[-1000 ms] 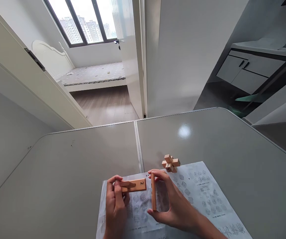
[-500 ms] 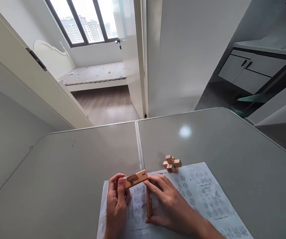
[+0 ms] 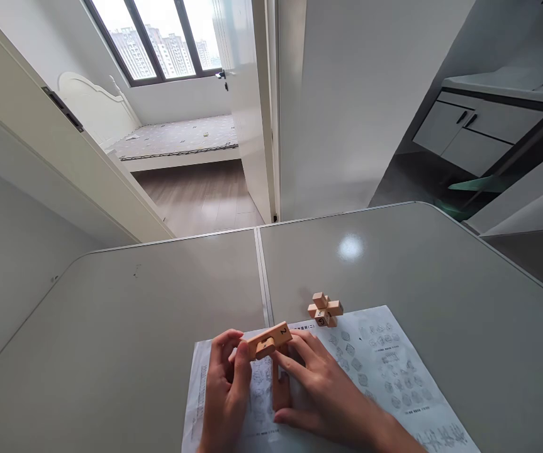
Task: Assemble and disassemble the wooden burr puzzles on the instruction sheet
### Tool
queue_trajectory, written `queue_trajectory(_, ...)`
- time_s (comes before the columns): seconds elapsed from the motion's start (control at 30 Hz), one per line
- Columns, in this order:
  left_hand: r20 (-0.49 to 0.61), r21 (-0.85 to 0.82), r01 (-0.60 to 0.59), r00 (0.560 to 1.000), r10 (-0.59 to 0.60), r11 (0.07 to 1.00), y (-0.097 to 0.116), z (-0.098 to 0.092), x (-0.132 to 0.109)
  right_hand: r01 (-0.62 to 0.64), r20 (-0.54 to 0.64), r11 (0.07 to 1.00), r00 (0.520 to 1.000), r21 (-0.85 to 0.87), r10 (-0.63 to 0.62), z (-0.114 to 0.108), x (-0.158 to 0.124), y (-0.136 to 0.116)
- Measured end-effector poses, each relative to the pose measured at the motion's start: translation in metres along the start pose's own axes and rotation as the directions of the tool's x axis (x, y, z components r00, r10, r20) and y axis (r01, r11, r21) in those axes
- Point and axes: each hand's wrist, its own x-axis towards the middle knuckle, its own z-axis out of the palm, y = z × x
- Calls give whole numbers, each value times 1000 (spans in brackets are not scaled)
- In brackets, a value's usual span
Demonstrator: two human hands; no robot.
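Observation:
My left hand [image 3: 228, 377] grips the left end of a wooden piece marked 2 [image 3: 282, 332], which tilts up to the right. A short rounded bit of wood [image 3: 265, 348] pokes out of this piece's side. Below it a notched wooden piece [image 3: 281, 393] stands upright between the fingers and thumb of my right hand [image 3: 316, 377], its top close under the marked piece. Whether the two pieces touch is hard to tell. Both hands are over a printed paper [image 3: 394, 371].
An assembled wooden cross-shaped puzzle [image 3: 325, 309] sits at the paper's top edge. The grey table [image 3: 158, 314] has a pale seam running to its far edge. Beyond are an open door [image 3: 243, 94], a bed [image 3: 181, 135] and a white cabinet [image 3: 479, 129].
The marked piece has shifted slightly right and turned, and the rounded bit now sticks out where a slot showed. The upright piece has rotated, showing its notch.

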Motion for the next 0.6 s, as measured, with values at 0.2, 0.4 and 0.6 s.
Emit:
queue_trajectory(0.2, 57, 54, -162, 986, 159, 985, -14, -4, -2, 15, -68, 987, 998, 163, -4, -7, 0, -3)
queue_trajectory(0.4, 66, 245, -565, 820, 568, 788, -26, -5, -4, 66, -73, 938, 996, 340, -44, -13, -1, -1)
queue_trajectory(0.6, 198, 296, -704, 706, 680, 645, -14, -4, -5, 109, -79, 902, 993, 417, -84, -12, -2, -1)
